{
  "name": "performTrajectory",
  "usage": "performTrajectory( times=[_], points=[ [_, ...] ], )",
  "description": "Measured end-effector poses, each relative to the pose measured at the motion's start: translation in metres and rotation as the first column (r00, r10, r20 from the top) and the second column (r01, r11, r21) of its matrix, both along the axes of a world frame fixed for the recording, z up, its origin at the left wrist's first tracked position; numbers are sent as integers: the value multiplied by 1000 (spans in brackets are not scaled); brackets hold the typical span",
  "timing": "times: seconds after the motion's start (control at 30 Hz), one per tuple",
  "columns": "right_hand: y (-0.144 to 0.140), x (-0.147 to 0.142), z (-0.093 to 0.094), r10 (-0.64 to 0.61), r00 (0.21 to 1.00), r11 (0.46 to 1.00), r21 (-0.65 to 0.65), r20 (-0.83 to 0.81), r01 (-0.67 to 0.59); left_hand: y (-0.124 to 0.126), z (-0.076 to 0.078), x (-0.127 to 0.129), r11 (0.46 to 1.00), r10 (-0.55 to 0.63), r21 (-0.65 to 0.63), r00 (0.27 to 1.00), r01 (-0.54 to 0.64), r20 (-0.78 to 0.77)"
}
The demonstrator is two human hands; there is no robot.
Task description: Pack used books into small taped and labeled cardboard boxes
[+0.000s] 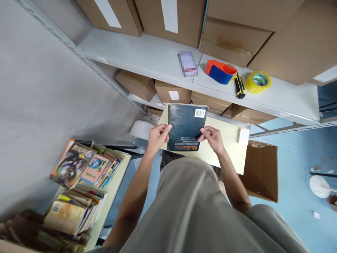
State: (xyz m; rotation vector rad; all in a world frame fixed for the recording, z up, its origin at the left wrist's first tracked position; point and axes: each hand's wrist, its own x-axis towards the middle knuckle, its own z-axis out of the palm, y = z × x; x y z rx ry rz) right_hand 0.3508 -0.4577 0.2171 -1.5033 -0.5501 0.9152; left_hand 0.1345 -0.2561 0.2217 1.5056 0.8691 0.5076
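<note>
A dark blue-green book (185, 123) is held up in front of me, with a white barcode label near its upper right corner and orange and white print along its lower edge. My left hand (159, 137) pinches its left edge between thumb and fingers. On the opposite edge, my right hand (212, 137) grips it the same way, thumb on the cover. Beneath the book lies a pale yellow tabletop (229, 140), partly hidden by it. A small white block-like item (242, 135) sits at the tabletop's right end.
On the grey shelf (158, 52) ahead are a phone (188, 64), an orange-and-blue tape dispenser (220, 71), a utility knife (239, 86) and yellow tape (258, 82). Cardboard boxes (171, 21) stand behind them. Stacked books (75, 163) occupy the left table. An open carton (260, 170) is at right.
</note>
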Motion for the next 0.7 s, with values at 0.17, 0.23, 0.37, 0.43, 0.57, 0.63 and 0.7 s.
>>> performTrajectory(
  times=[0.17, 0.23, 0.37, 0.43, 0.57, 0.63, 0.7],
  points=[
    [4, -1, -2, 5, 1000, 1000, -19, -1, -5, 1, -7, 7, 1000, 24, -4, 1000, -24, 4],
    [1, -1, -5, 17, 999, 999, -31, -43, -18, 3, -14, 6, 999, 30, -12, 999, -29, 14],
    [-10, -3, -20, 25, 982, 993, -107, -186, -46, 4, -38, -5, 991, 46, -129, 999, -43, 17],
    [-13, -6, -38, 25, 980, 986, -156, -195, -56, 3, -57, -14, 985, 18, -172, 1000, -19, -6],
    [-1, -15, -93, 99, 968, 971, -188, -232, -145, 9, -102, -24, 988, -72, -143, 993, 58, -94],
    [18, -20, -124, 108, 962, 967, -198, -251, -161, 19, -123, -20, 989, -81, -133, 988, 63, -133],
    [46, -23, -150, 75, 966, 969, -211, -246, -129, 36, -140, -11, 996, -41, -91, 982, 24, -185]
  ],
)
